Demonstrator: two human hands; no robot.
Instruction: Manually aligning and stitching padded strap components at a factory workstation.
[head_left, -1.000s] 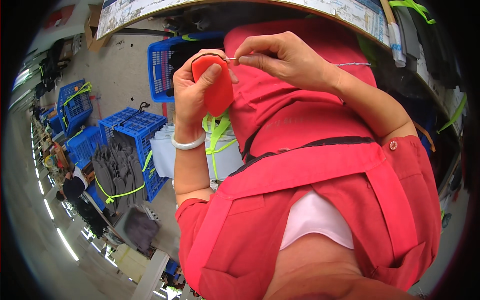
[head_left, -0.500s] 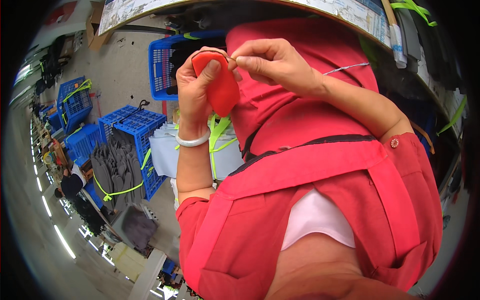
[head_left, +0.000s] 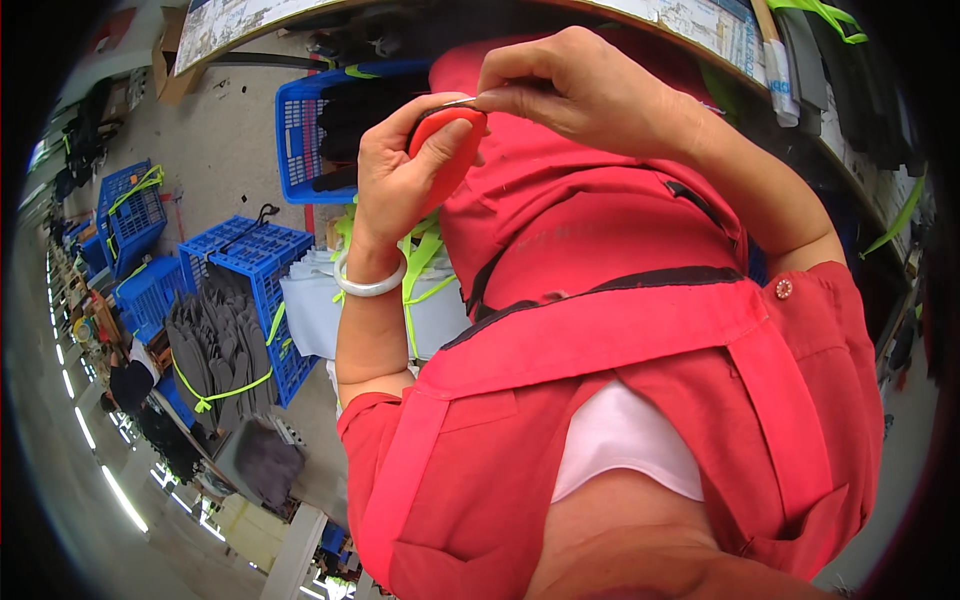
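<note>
Clasping red pad (head_left: 458,160): left fingers (head_left: 438,150) | pinching slim metal tool (head_left: 461,101): right fingers (head_left: 512,100)

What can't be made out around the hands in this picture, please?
In the head view:
Red pad in the left hand: far face, hidden by the pad itself.
Thin needle-like item: right end, covered by the right hand; too small to identify.
Workbench: far side, cut off by the top edge.
</note>
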